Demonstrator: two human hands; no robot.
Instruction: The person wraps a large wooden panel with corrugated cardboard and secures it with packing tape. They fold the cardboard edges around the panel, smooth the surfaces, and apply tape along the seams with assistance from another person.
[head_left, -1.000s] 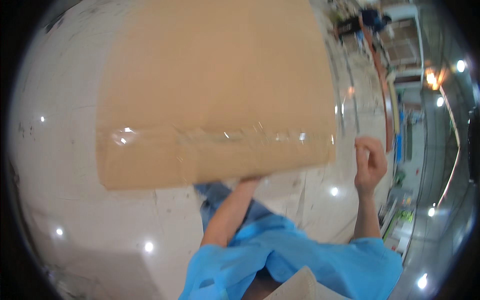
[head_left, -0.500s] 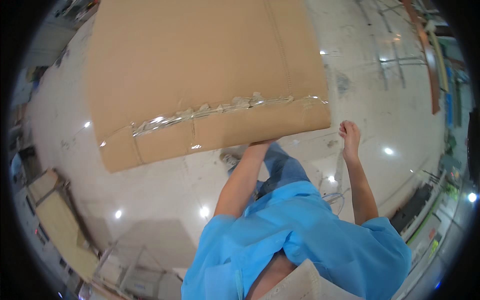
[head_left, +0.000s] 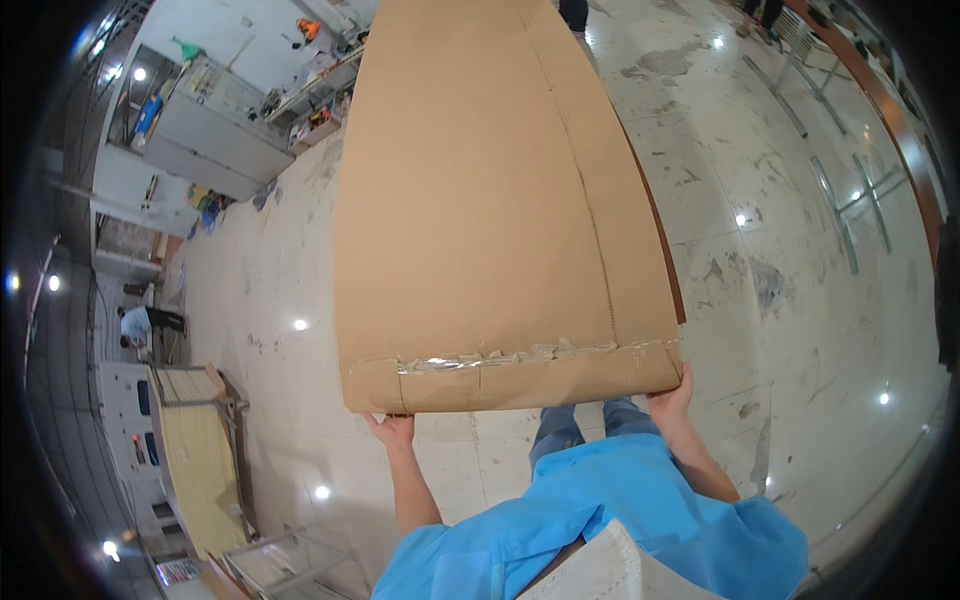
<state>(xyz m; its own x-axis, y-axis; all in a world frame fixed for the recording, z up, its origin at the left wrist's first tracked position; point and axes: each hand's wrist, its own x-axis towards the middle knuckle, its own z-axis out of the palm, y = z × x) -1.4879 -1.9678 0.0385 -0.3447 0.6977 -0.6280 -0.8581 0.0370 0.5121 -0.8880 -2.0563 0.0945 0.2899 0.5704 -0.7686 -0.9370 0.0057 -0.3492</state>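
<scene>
A large, flat cardboard package (head_left: 480, 220) stretches away in front of me, off the floor. Clear tape and torn paper run across its near end, and a stitched-looking seam goes lengthwise near its right side. At the near left corner my left hand (head_left: 393, 430) grips the lower edge, with its fingers partly hidden underneath. My right hand (head_left: 673, 400) is closed around the near right corner, thumb up along the side. A brown board edge (head_left: 655, 215) shows beneath the package's right side. The far end runs out of view at the top.
Dark-clothed legs (head_left: 573, 14) stand beside the package's far end. Metal frames (head_left: 850, 205) and a long reddish-brown beam (head_left: 905, 135) lie to the right. Left are a stack of pale panels (head_left: 197, 455), grey cabinets (head_left: 215, 130) and a bent-over person (head_left: 148, 322).
My right hand, free before, now holds the near right corner. My left hand has shifted to the left corner. The package has turned to point straight ahead, its near edge almost level across.
</scene>
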